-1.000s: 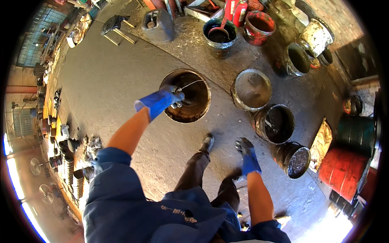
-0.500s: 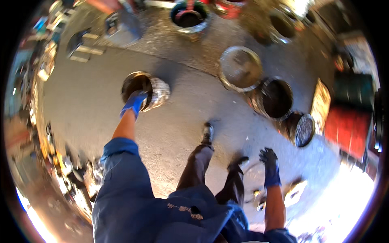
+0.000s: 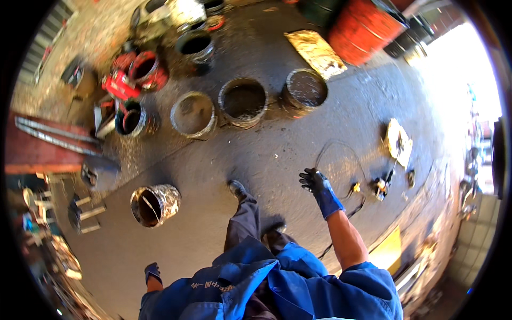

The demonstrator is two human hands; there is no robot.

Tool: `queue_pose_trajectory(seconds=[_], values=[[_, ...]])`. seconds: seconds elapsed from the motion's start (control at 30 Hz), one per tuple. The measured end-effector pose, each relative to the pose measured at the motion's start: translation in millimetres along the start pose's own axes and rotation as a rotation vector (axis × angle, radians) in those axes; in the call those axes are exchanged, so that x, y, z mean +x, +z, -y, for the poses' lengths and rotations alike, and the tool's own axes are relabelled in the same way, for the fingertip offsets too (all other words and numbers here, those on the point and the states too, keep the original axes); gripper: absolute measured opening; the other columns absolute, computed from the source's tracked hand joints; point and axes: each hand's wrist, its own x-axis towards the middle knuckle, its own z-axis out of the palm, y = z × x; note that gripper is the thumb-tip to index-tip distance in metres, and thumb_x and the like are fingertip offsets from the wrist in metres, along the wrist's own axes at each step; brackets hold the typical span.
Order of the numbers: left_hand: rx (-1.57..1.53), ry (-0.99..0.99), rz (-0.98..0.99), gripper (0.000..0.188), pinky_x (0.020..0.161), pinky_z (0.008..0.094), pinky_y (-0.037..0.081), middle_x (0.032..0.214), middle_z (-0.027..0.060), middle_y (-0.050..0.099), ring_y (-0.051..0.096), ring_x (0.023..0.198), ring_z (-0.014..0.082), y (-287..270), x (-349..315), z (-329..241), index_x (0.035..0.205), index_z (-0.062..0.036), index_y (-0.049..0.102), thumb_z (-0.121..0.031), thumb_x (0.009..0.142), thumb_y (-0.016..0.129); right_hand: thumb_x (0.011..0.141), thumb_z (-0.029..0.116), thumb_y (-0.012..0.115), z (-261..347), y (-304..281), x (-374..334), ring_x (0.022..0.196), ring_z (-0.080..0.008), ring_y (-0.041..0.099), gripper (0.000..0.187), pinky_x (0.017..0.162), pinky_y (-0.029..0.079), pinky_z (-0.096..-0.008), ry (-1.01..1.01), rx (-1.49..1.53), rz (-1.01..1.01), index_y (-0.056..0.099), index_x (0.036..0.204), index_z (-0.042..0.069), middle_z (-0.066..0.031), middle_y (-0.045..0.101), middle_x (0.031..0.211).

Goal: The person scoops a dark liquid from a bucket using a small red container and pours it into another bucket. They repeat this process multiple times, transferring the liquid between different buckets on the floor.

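Observation:
My right hand point(image 3: 319, 192), in a blue glove with dark fingers, hangs over the floor in front of me, fingers apart, holding nothing. Below it and to its right, a thin cable point(image 3: 341, 143) loops across the concrete. My left hand point(image 3: 153, 271), gloved too, is low at the left near my body; its fingers are too small and dark to read. The nearest thing to it is a stained bucket point(image 3: 169, 198), whose mouth faces left and toward me. A thin pale bar point(image 3: 150, 207) crosses that mouth.
Three stained drums or buckets stand in a row: a lidded-looking one point(image 3: 192, 113), a dark-filled one point(image 3: 243, 101) and another point(image 3: 306, 89). Beyond are a red barrel point(image 3: 362, 29) and a yellowish sheet point(image 3: 316, 52). A small tool point(image 3: 381, 186) lies at right.
My left hand has come out of the bucket's mouth and back beside my body. My view has turned to the right, and my right arm now reaches further forward.

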Motion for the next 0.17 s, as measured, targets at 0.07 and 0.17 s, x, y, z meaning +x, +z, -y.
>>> queue_pose_trajectory(seconds=[0.07,0.17], values=[[-0.021,0.063,-0.043,0.023,0.045,0.0376,0.038,0.068,0.0107,0.059,0.054,0.054,0.0210,-7,-9,-5,0.082,-0.0095,0.061,-0.032,0.078,0.059,0.090,0.041,0.043,-19,-42,-47,0.071,-0.0203,0.062,0.043,0.055,0.049,-0.0306,-0.048,0.086,-0.066,0.050,0.113,0.006,-0.0113,0.063,0.096],[-0.041,0.187,0.032,0.025,0.045,0.0393,0.038,0.065,0.0114,0.059,0.052,0.049,0.0220,-14,-20,-58,0.086,-0.0078,0.061,-0.031,0.077,0.059,0.091,0.040,0.041,-51,-128,-122,0.074,-0.0230,0.063,0.042,0.058,0.052,-0.0344,-0.075,0.217,-0.181,0.048,0.114,0.006,-0.0133,0.062,0.098]])
